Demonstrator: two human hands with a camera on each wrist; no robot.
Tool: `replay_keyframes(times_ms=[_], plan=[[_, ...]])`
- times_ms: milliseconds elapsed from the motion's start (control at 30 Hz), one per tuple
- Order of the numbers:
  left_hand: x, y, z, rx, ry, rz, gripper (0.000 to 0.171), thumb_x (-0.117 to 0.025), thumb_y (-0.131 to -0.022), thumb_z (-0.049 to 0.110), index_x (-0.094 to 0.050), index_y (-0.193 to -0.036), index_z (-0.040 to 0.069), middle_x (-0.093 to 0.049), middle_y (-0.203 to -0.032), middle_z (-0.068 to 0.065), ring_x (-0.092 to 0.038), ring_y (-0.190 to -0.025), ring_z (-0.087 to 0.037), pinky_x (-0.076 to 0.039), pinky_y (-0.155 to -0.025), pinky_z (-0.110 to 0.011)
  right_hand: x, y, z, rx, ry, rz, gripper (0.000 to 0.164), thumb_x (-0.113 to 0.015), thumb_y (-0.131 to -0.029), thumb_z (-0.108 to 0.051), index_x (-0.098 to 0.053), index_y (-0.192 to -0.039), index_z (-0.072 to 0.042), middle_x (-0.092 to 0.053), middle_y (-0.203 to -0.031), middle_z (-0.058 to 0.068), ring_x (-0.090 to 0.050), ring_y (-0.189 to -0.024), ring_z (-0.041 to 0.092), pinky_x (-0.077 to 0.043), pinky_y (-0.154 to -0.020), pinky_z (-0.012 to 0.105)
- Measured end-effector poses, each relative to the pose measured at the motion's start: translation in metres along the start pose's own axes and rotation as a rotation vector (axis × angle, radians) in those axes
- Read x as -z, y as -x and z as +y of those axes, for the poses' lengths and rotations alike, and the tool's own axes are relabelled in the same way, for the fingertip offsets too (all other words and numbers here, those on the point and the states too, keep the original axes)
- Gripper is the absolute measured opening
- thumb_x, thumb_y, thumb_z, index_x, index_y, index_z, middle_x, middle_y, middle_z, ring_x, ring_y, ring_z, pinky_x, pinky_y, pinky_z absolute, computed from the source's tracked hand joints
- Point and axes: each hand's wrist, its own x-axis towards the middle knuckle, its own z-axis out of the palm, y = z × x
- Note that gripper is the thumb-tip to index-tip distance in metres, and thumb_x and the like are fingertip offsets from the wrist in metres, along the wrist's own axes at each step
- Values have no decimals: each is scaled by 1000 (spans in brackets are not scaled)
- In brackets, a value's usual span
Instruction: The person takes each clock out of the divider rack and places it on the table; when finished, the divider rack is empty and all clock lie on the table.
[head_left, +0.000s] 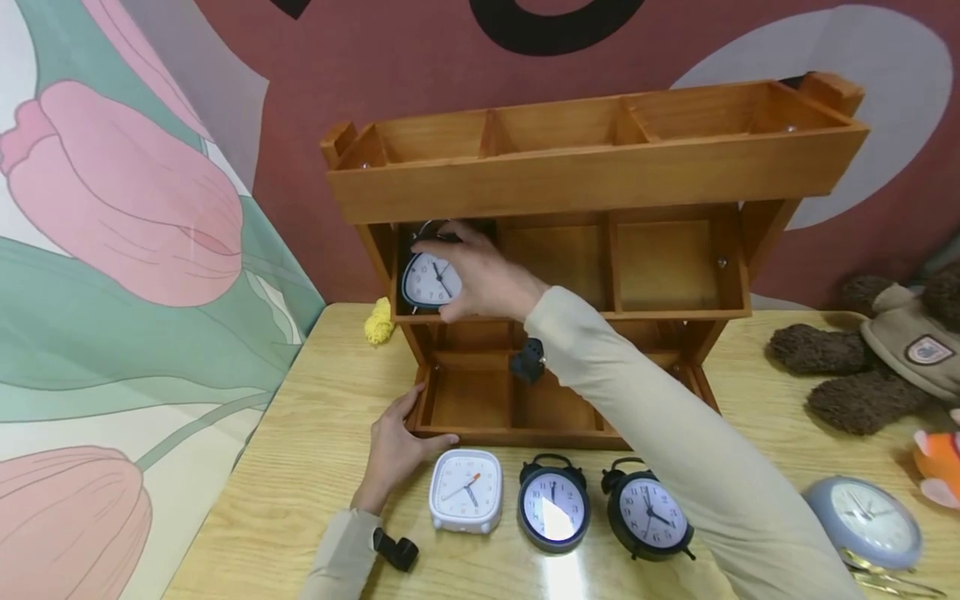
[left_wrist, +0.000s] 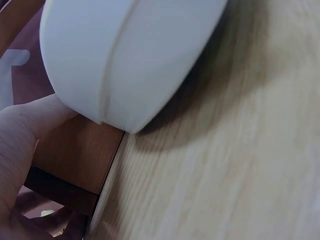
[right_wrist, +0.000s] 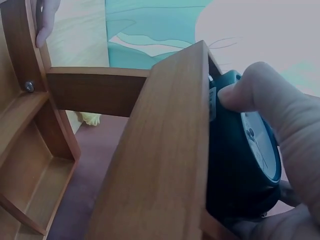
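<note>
My right hand (head_left: 491, 275) grips a dark alarm clock (head_left: 429, 282) with a rounded, triangle-like white face, in the left compartment of the middle tier of a wooden shelf (head_left: 600, 179). In the right wrist view the thumb presses the dark clock's side (right_wrist: 232, 165), behind the wooden front board (right_wrist: 155, 150); other fingers are partly hidden below it. Down at the shelf's lower left corner, my left hand (head_left: 397, 446) holds the frame, thumb along the front edge and fingers on the side. Close by that thumb stands a white square clock (head_left: 467, 492), large in the left wrist view.
Two black twin-bell alarm clocks (head_left: 554, 504) stand before the shelf, one partly behind the right sleeve. A blue-grey clock (head_left: 862, 521) is at the right, near a brown plush toy (head_left: 847, 375) and an orange toy (head_left: 941, 467). Yellow yarn-like stuff (head_left: 379, 322) lies left of the shelf.
</note>
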Motion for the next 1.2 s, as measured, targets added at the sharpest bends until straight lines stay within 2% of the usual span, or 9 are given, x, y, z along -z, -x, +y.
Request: replay_keyframes(times_ms=[133,267,367,500,633,733,900,1033,1200], plan=[[1,1,1,14,-5,-6,93,-92,-59,41,-51,-140,22,-53,-141,-13,-51,-129,-35,-45,-103,-52,5,4,-2,-2,-17,7,88,-82,-68,-19,-42,-146,-27,-27,-154,11,-38,-133,32,-52,-88,38],[0,0,3,5,-3,-14,93,-92,-59,41,-52,-140,21,-53,-141,-13,-51,-128,-34,-45,-103,-51,14,14,-2,13,-21,38,88,-82,-66,-22,-44,-145,-29,-29,-154,11,-45,-127,30,-53,-87,38],[-1,-2,4,-3,-6,-17,93,-92,-59,42,-52,-140,20,-53,-141,-13,-52,-128,-34,-45,-103,-50,22,26,0,66,-17,68,87,-82,-65,-23,-46,-144,-28,-35,-151,14,-54,-116,26,-54,-86,36],[-2,-2,4,-6,-5,-27,94,-92,-59,43,-51,-141,22,-53,-141,-13,-51,-129,-35,-44,-104,-51,33,50,3,161,-42,136,82,-84,-65,-24,-51,-140,-25,-44,-144,14,-57,-111,22,-54,-86,33],[-2,0,4,-21,0,-36,94,-91,-60,44,-50,-141,22,-52,-142,-14,-51,-129,-36,-45,-103,-52,47,83,5,235,-85,190,78,-85,-63,-24,-56,-136,-21,-48,-135,11,-56,-110,20,-55,-86,33],[0,1,5,-31,-1,-35,94,-91,-60,44,-50,-141,21,-52,-142,-14,-51,-129,-37,-46,-102,-52,60,112,6,247,-76,183,78,-86,-61,-23,-57,-134,-21,-50,-132,8,-57,-107,18,-55,-83,33],[4,3,3,-33,-8,-29,95,-92,-59,44,-50,-141,20,-52,-141,-16,-51,-128,-38,-46,-101,-53,80,163,16,210,-28,155,80,-87,-56,-19,-58,-131,-24,-51,-132,3,-58,-104,16,-56,-77,33],[5,4,2,-30,-6,-32,95,-91,-59,44,-50,-141,19,-51,-142,-17,-50,-129,-39,-45,-102,-54,93,208,35,181,57,154,89,-91,-48,-15,-58,-130,-25,-52,-132,-2,-54,-105,6,-53,-74,27],[8,6,2,-20,-13,-36,96,-91,-59,45,-49,-141,20,-51,-142,-17,-50,-129,-39,-45,-101,-54,99,267,68,52,78,113,99,-95,-43,-9,-55,-132,-27,-48,-138,-5,-44,-119,-3,-47,-69,16]])
